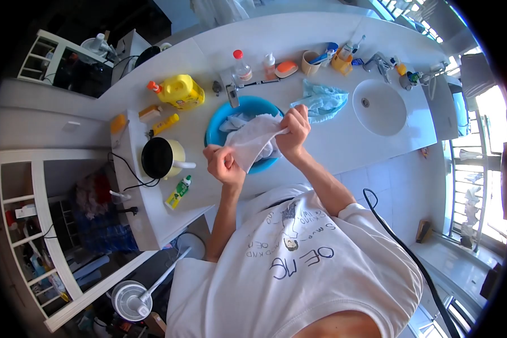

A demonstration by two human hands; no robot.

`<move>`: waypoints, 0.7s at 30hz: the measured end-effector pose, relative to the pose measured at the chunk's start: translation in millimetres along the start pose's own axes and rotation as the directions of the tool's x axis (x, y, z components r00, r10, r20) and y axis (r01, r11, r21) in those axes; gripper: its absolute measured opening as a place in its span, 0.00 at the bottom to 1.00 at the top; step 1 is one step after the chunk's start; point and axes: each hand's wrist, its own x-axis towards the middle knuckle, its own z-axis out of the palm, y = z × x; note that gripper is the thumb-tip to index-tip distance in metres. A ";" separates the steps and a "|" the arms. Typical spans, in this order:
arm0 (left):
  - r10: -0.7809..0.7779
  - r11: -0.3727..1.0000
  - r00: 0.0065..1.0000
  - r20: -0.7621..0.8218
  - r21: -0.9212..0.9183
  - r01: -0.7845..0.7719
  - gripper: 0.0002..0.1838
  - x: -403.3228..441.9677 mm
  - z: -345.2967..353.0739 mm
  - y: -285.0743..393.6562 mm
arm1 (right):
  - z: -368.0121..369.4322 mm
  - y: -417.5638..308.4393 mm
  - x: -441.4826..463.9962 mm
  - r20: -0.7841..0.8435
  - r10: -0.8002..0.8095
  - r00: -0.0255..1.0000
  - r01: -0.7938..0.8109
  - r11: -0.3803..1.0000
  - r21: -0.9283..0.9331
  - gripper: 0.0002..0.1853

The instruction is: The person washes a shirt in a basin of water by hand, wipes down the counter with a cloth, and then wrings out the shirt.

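Note:
A thin white cloth (254, 141) is stretched between my two hands, above a blue basin (213, 128) on the counter. My left hand (224, 163) is closed on the cloth's near left edge, beside the basin's rim. Gripping its other end, my right hand (293, 130) is at the basin's right side. More pale, crumpled fabric (236, 122) lies inside the basin, partly hidden by the stretched cloth. A faucet (232, 96) stands at the basin's far edge.
To the right are a light blue plastic bag (324, 101) and a white sink (379, 124). On the left stand a yellow detergent jug (181, 93), a yellow pot (177, 152) and a green-yellow tube (178, 192). Bottles, an orange soap dish (286, 69) and cups line the back.

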 end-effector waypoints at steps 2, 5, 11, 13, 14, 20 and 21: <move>-0.076 0.993 0.996 0.044 0.094 0.072 0.11 -4.6 1.9 1.0 | 6.8 -2.2 -5.3 -0.020 0.049 0.999 -0.049 0.999 0.003 0.16; 0.011 0.991 0.999 0.035 0.130 -0.015 0.12 -4.7 -4.6 -2.5 | 9.7 -4.5 -7.4 -0.029 0.094 0.995 -0.094 0.996 0.005 0.16; 0.081 0.983 0.996 0.046 0.160 -0.087 0.10 9.6 -11.8 4.2 | 16.0 1.2 -20.8 0.021 0.200 0.979 -0.201 0.979 0.018 0.17; 0.053 0.989 0.997 0.051 0.135 -0.060 0.10 17.5 -13.2 3.6 | 19.2 3.5 -19.9 0.093 0.282 0.955 -0.284 0.959 0.011 0.15; 0.028 0.994 0.998 0.059 0.105 -0.034 0.09 22.4 -13.7 1.9 | 21.5 7.6 -15.7 0.094 0.280 0.955 -0.283 0.959 0.013 0.15; -0.500 0.699 0.711 0.495 -0.253 0.668 0.35 88.6 32.7 -71.5 | 45.5 56.9 39.3 0.553 0.289 0.781 -0.425 0.895 0.133 0.13; -0.498 0.703 0.723 0.479 -0.265 0.660 0.35 86.0 43.1 -90.2 | 49.4 59.4 47.8 0.627 0.299 0.719 -0.531 0.819 0.217 0.15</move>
